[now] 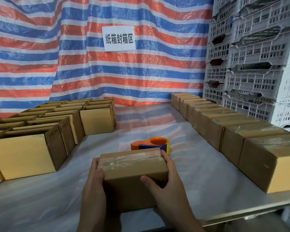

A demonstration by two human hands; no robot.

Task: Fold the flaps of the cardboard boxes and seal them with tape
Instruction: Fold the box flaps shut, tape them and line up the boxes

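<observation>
Both forearms enter from the lower edge and meet at a taped cardboard box (132,166), which sits on the near centre of the white-covered table (57,206). A strip of clear tape runs along its closed top seam.

The left hand (94,185) lies flat against the box's left end, fingers straight and together, tips reaching the top edge. The right hand (167,181) grips the right near corner: its thumb presses the near face and its fingers wrap round the right end.

Just behind the box rests an orange and blue tape dispenser (151,145). Open-topped boxes (23,154) are grouped on the left, and a row of sealed boxes (233,131) lines the right edge.

Behind hang a striped tarpaulin (40,56) and a paper sign (119,38). Stacked plastic crates (249,56) stand at the right.
</observation>
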